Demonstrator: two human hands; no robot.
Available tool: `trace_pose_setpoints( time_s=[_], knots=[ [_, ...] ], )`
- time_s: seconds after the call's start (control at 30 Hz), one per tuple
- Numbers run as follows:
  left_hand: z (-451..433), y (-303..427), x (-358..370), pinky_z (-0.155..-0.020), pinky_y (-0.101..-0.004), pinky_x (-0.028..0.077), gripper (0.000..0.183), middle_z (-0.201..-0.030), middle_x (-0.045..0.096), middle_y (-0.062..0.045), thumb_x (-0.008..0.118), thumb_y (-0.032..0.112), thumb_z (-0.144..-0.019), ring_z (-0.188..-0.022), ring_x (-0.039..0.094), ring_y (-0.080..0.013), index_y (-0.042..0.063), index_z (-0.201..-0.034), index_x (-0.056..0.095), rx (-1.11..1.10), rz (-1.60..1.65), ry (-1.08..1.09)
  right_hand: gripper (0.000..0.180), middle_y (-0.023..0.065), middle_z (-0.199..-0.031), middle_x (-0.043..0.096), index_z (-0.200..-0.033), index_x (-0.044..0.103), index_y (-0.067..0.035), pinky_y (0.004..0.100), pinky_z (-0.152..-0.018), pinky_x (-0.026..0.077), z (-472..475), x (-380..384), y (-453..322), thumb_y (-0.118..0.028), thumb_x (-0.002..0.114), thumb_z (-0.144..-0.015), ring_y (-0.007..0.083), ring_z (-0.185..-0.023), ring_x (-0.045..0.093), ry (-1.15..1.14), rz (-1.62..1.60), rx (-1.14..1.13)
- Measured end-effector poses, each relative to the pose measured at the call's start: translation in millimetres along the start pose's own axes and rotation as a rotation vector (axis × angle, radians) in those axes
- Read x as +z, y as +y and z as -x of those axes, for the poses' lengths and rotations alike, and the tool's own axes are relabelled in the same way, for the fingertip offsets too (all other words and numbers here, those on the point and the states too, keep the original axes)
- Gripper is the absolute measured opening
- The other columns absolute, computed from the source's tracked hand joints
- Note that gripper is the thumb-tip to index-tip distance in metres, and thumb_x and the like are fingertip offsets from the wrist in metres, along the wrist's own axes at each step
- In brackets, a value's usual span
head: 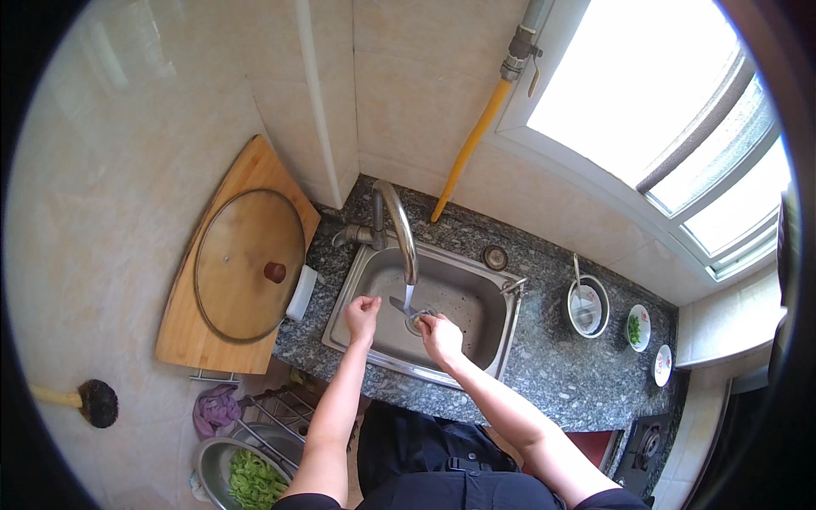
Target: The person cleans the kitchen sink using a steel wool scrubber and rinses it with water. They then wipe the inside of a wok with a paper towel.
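Observation:
My right hand (441,339) grips a small knife (401,307) over the sink. Water from the curved metal faucet (400,223) runs down onto its blade, which points left. To the left of the stream, my left hand (362,320) is raised over the near left part of the sink. Its fingers are curled in with the thumb and fingertips together, and nothing shows between them. Below the knife lies the round drain of the stainless steel sink (475,274). Dark specks dot the basin floor.
A wooden cutting board (182,335) and glass lid (242,287) lean at left. Below are a purple cloth (217,411) and a metal bowl (213,462) of green vegetables (255,481). Several bowls, including one with chopped greens (633,329), stand right on the granite counter (554,376).

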State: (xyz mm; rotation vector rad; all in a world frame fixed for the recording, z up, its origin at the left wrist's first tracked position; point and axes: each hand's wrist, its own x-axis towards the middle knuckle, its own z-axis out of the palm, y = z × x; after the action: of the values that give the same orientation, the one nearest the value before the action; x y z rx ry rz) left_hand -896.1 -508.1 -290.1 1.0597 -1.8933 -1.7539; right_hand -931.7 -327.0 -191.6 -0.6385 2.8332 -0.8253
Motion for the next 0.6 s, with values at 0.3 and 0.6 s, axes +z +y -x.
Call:
trace_pose_setpoints(
  time_s=[0.3,0.6],
  knots=[
    [4.5,-30.6,48.8,-0.095,-0.0361,0.044,0.028,-0.118,0.062,-0.01,0.047,0.02,-0.099,-0.114,0.056,-0.0199,0.003,-0.119,0.057,-0.492,0.649,-0.28,0.022,0.0148,-0.086,0.063,-0.1,0.069,-0.006,0.0406,-0.073,0.051,6.8,-15.2,20.3,-0.022,0.061,-0.086,0.0328,-0.082,0.063,0.011,-0.02,0.101],
    [-17.9,-64.5,99.7,-0.083,-0.0388,0.055,0.027,-0.107,0.064,-0.017,0.048,0.018,-0.097,-0.099,0.064,-0.0292,-0.001,-0.115,0.053,-0.769,0.9,-0.198,0.032,0.0157,-0.098,0.068,-0.106,0.068,-0.002,0.0354,-0.082,0.05,38.7,-43.7,97.1,-0.028,0.059,-0.09,0.0288,-0.091,0.065,0.006,-0.161,0.33]
  ],
)
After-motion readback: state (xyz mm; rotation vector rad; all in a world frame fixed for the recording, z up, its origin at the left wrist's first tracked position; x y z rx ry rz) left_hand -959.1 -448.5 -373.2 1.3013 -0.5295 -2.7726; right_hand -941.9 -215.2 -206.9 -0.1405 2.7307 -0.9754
